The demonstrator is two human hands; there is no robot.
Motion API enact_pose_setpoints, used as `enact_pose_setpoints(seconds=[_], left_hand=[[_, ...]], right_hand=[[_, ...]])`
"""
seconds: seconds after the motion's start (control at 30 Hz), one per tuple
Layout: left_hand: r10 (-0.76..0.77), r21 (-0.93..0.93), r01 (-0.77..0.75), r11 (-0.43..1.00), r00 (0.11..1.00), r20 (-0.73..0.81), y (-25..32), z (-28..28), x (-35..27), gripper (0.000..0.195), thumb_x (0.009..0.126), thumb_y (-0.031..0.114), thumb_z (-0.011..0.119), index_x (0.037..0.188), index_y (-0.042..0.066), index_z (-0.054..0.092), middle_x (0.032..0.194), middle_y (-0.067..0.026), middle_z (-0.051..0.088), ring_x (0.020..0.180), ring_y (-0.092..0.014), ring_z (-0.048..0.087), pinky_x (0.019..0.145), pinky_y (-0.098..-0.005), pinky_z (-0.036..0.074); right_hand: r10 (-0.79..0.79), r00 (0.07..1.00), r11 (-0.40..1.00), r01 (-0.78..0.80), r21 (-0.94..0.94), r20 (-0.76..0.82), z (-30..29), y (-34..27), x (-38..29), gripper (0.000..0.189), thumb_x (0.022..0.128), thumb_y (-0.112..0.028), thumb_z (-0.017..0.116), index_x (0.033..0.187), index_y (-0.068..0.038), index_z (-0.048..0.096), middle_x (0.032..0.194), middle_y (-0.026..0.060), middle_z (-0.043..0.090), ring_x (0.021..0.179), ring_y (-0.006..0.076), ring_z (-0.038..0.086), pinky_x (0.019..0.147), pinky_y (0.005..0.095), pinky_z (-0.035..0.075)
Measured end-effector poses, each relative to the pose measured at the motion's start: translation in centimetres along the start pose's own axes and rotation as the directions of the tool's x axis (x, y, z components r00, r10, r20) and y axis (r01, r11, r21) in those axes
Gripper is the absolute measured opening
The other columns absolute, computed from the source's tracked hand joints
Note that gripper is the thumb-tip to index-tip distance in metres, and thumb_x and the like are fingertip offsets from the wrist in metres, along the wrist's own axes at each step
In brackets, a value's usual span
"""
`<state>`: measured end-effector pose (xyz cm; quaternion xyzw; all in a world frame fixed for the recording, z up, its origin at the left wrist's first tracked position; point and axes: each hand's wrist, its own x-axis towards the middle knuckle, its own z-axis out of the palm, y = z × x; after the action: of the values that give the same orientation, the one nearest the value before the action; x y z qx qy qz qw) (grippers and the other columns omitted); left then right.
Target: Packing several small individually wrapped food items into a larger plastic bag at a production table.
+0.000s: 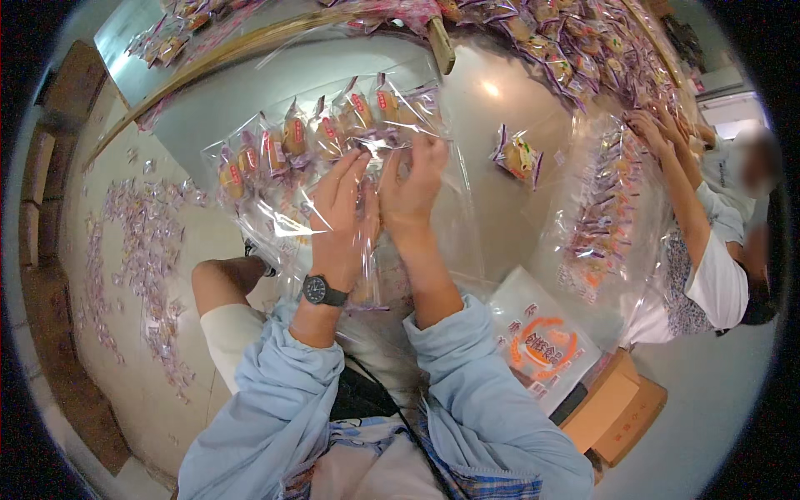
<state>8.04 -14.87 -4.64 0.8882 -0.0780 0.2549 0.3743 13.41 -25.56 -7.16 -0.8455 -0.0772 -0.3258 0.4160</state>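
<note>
A large clear plastic bag (pixel 459 206) lies before me on the metal tabletop, with a row of individually wrapped pastries (pixel 295 139) in it. The pastries are golden, in clear wrappers with red labels and purple ends. My left hand (pixel 340 197), wearing a black wristwatch (pixel 317 290), lies over the bag with its fingers close together at the row's near side. Close beside it, my right hand (pixel 414 181) has bent fingers at the row's right part. Glare and film hide both sets of fingertips, so what they grip is unclear. More wrapped packets show below and between my wrists.
One wrapped pastry (pixel 519 156) lies on the tabletop (pixel 481 112) to the right. Many more are heaped (pixel 581 50) behind a wooden rail (pixel 442 47). A co-worker's hands (pixel 656 134) touch another filled bag (pixel 600 206). Printed bags (pixel 540 344) lie by a cardboard box (pixel 628 406). Packets (pixel 147 250) are scattered at left.
</note>
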Motion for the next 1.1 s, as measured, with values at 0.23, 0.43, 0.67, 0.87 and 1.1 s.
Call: enact_pose_setpoints(seconds=[0.23, 0.43, 0.67, 0.87, 1.1], left_hand=[[0.036, 0.052, -0.038, 0.998, 0.998, 0.046, -0.4, 0.2, -0.1, 0.052, 0.088, -0.002, 0.067, 0.139, 0.0, 0.057, 0.152, -0.0228, 0.048, 0.131, -0.04, 0.055, 0.103, -0.0448, 0.051], [0.011, -0.013, -0.011, 1.0, 1.0, 0.001, 0.0, -0.3, 0.6, 0.055, 0.087, -0.003, 0.066, 0.14, -0.003, 0.054, 0.157, -0.0273, 0.038, 0.135, -0.045, 0.05, 0.105, -0.0465, 0.05], [-0.019, 0.021, 0.017, 1.0, 0.998, 0.056, -0.5, 0.0, 0.2, 0.059, 0.086, -0.001, 0.066, 0.143, -0.004, 0.049, 0.158, -0.0279, 0.037, 0.137, -0.045, 0.049, 0.107, -0.0466, 0.048], [-0.063, -0.061, 0.068, 0.996, 0.994, 0.092, -1.3, 0.1, -0.3, 0.072, 0.086, 0.004, 0.067, 0.153, 0.001, 0.039, 0.164, -0.0229, 0.03, 0.148, -0.041, 0.035, 0.12, -0.0473, 0.033], [-0.052, -0.038, 0.052, 0.998, 0.998, 0.02, -1.2, -0.2, -0.3, 0.078, 0.087, 0.004, 0.068, 0.155, -0.005, 0.031, 0.162, -0.0358, 0.02, 0.136, -0.052, 0.044, 0.105, -0.0484, 0.046]], right_hand=[[0.673, 0.734, 0.607, -0.618, 0.5, 0.09, 0.2, -1.5, -0.4, 0.089, 0.093, -0.006, 0.068, 0.157, 0.0, 0.007, 0.123, 0.0188, 0.055, 0.073, 0.0181, 0.064, 0.059, 0.0285, 0.053], [0.81, 0.528, 0.224, -0.679, 0.699, 0.254, -0.6, -0.8, 0.5, 0.08, 0.096, -0.01, 0.069, 0.154, 0.0, 0.015, 0.109, 0.0149, 0.061, 0.052, 0.0136, 0.057, 0.04, 0.0289, 0.043], [0.794, 0.525, 0.167, -0.674, 0.72, 0.307, -0.8, -0.4, 1.3, 0.044, 0.097, -0.015, 0.071, 0.13, -0.002, 0.045, 0.096, 0.0095, 0.063, 0.053, 0.0139, 0.057, 0.042, 0.0285, 0.044], [0.538, 0.841, 0.81, -0.497, 0.311, -0.058, -1.0, 0.3, 1.1, 0.021, 0.095, -0.011, 0.069, 0.113, -0.001, 0.063, 0.112, 0.0137, 0.064, 0.089, 0.0257, 0.067, 0.077, 0.0346, 0.055], [0.344, 0.939, 0.938, -0.342, -0.051, 0.018, -2.0, -0.4, 1.0, 0.022, 0.097, -0.009, 0.065, 0.117, -0.003, 0.066, 0.108, 0.0152, 0.066, 0.088, 0.0317, 0.067, 0.076, 0.0423, 0.055]])
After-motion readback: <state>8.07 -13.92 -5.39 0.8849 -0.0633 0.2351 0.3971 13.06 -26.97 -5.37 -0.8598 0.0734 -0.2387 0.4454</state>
